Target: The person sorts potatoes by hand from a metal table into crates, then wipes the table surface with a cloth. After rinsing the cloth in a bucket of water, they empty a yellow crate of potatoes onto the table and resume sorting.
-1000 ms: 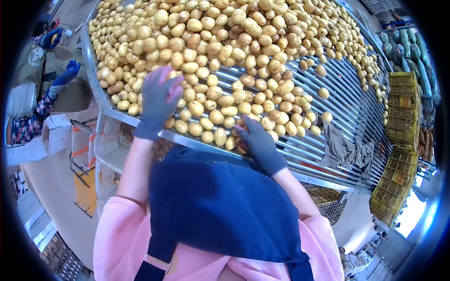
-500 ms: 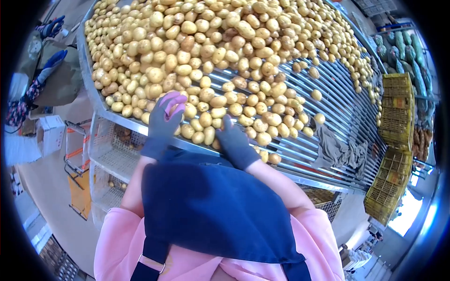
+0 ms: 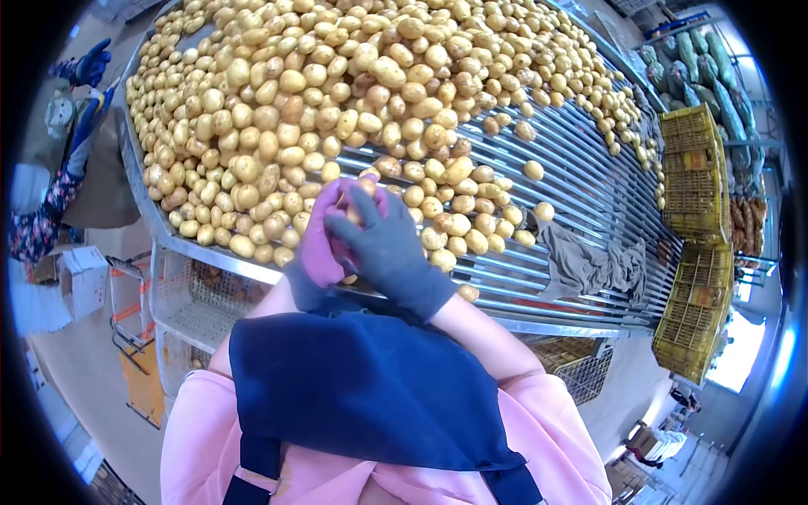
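Both my hands are together above the near edge of a heap of potatoes (image 3: 278, 160). My left hand (image 3: 321, 244), in a glove with a purple palm side and grey back, is curled with its palm turned inward. My right hand (image 3: 383, 248), in a dark grey glove, closes over it from the right. Between the two sets of fingers a small potato (image 3: 353, 215) shows, partly covered; how many potatoes are held is hidden. Loose potatoes lie right beside both hands on the metal bar rack (image 3: 581, 194).
A crumpled grey cloth (image 3: 581, 263) lies on the bars at right. Yellow crates (image 3: 694, 172) stand beyond the rack's right end. Perforated crates (image 3: 198, 307) sit beneath its front edge. At left are another person's blue-gloved hands (image 3: 91, 63) and a white box (image 3: 84, 278).
My right hand has come left and up from the potatoes to meet my left hand, and the fingers now close together around potato. The view has shifted slightly.
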Demonstrator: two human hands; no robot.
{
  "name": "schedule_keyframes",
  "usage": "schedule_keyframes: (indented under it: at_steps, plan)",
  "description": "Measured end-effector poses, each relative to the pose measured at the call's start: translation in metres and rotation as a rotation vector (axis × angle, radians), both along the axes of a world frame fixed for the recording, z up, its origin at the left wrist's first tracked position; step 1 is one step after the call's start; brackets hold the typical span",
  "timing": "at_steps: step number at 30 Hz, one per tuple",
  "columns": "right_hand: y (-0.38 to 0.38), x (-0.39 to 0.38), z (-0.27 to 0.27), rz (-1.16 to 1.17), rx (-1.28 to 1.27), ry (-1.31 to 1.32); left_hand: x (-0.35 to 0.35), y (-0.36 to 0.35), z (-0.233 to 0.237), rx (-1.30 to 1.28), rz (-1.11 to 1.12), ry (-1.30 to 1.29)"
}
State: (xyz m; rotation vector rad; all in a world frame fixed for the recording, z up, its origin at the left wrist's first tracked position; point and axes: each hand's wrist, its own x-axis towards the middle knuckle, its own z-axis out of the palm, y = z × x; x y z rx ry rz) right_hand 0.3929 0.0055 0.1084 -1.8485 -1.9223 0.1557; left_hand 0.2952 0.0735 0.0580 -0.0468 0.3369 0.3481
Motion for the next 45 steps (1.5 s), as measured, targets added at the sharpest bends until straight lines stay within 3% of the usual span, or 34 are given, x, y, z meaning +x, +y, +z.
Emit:
schedule_keyframes:
  at_steps: [2,4,5,7,8,9,11,12,14,15,17,22,25,27,30,33,35,36,38,39,40,43,45]
  plan:
    - [-0.005,0.001,-0.002,0.046,0.01,-0.013,-0.002,-0.002,-0.019,-0.013,0.046,-0.063]
    - [-0.009,0.004,0.003,0.125,0.043,0.039,-0.013,-0.005,-0.016,0.25,0.096,0.173]
    - [-0.012,0.011,0.011,0.132,0.038,0.049,-0.015,-0.004,-0.015,0.244,0.102,0.184]
    - [-0.022,0.03,0.022,0.042,-0.141,0.409,-0.019,0.0,-0.013,0.087,0.119,0.174]
    - [-0.024,0.045,0.015,-0.084,-0.096,0.275,-0.022,0.006,-0.011,-0.166,0.082,-0.07]
    - [-0.022,0.063,0.0,-0.203,-0.047,0.143,-0.022,0.008,-0.015,-0.238,0.078,-0.129]
    - [-0.029,0.097,-0.039,-0.414,-0.222,0.011,-0.022,0.01,-0.02,-0.326,0.105,-0.173]
    - [-0.022,0.095,-0.049,-0.396,-0.216,0.027,-0.022,0.011,-0.022,-0.283,0.109,-0.196]
    - [-0.01,0.091,-0.064,-0.535,-0.508,-0.066,-0.021,0.013,-0.021,-0.263,0.11,-0.186]
    - [-0.005,0.09,-0.076,-0.53,-0.506,-0.063,-0.021,0.014,-0.02,-0.24,0.106,-0.18]
    - [0.0,0.091,-0.095,-0.384,-0.286,0.076,-0.02,0.016,-0.021,-0.26,0.11,-0.161]
    - [-0.004,0.081,-0.088,-0.4,-0.205,0.207,-0.02,0.015,-0.011,-0.198,0.118,-0.12]
    - [-0.001,0.068,-0.042,-0.424,-0.208,0.248,-0.018,0.012,-0.014,-0.198,0.136,-0.076]
    - [0.004,0.049,-0.021,-0.36,-0.013,0.39,-0.016,0.009,-0.017,-0.171,0.127,-0.031]
    - [0.006,0.021,-0.009,-0.076,-0.041,0.38,-0.012,0.01,-0.028,-0.201,0.109,-0.014]
    - [0.01,0.018,-0.012,-0.065,0.065,0.289,-0.009,0.009,-0.014,-0.154,0.12,0.084]
    - [0.0,0.056,-0.015,-0.196,0.054,0.333,-0.013,0.011,-0.004,-0.115,0.057,0.047]
    - [-0.012,0.09,-0.046,-0.267,0.154,0.192,-0.017,0.012,-0.007,-0.215,0.088,-0.02]
    - [-0.034,0.133,-0.037,-0.6,-0.13,-0.07,-0.021,0.012,-0.008,-0.223,0.112,0.003]
    - [-0.047,0.157,-0.048,-0.677,-0.304,-0.244,-0.022,0.012,-0.009,-0.227,0.122,0.017]
    - [-0.058,0.171,-0.064,-0.613,-0.463,-0.258,-0.022,0.012,-0.013,-0.249,0.124,0.011]
    - [-0.057,0.185,-0.061,-0.426,-0.352,-0.15,-0.018,0.01,-0.016,-0.21,0.084,0.014]
    - [-0.045,0.188,-0.049,-0.468,-0.376,0.027,-0.017,0.012,-0.018,-0.22,0.098,-0.003]
